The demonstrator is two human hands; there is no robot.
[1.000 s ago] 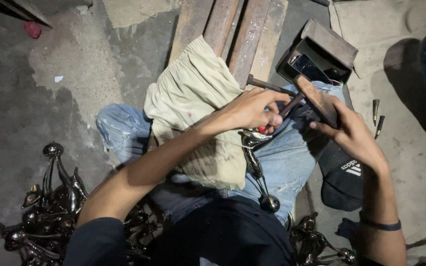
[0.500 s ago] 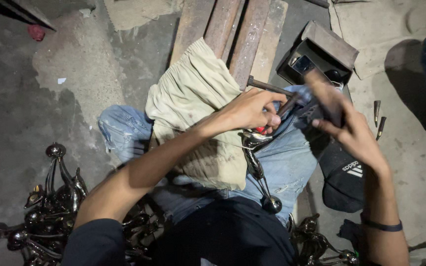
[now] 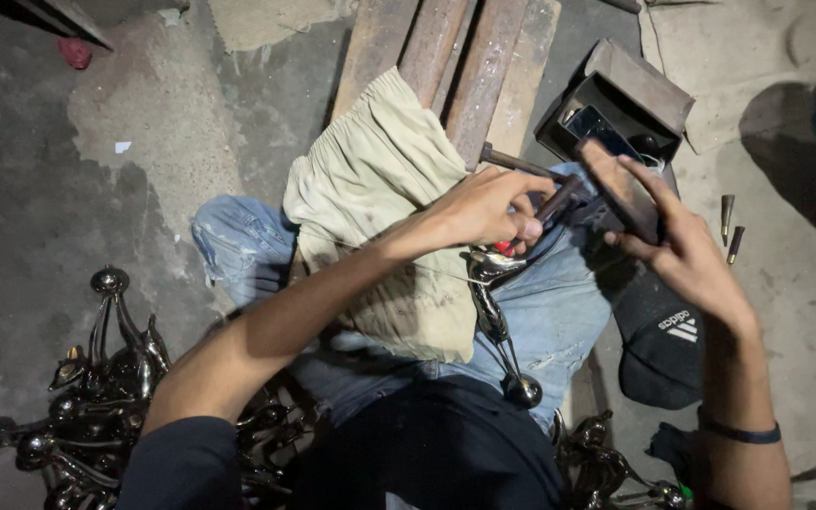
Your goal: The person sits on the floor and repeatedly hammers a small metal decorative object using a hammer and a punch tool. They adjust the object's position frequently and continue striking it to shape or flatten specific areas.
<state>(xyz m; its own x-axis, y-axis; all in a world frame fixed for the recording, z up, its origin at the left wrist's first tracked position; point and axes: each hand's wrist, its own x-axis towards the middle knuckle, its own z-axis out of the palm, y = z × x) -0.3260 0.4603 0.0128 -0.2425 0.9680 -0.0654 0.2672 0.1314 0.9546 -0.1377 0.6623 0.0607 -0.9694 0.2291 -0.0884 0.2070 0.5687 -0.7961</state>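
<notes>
since the earlier frame, the right hand point(image 3: 687, 255) had lowered its gripped flat file point(image 3: 620, 189) beside the left hand point(image 3: 484, 208), which pinched a curved metal piece point(image 3: 493, 302) just beneath its fingers.

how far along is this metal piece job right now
Done: cannot tell; a heap of dark metal pieces lies by the knee, finished or not. In hand: the left hand steadies a curved metal piece on the lap while the right hand holds a flat block above it. Left: unclear.
</notes>
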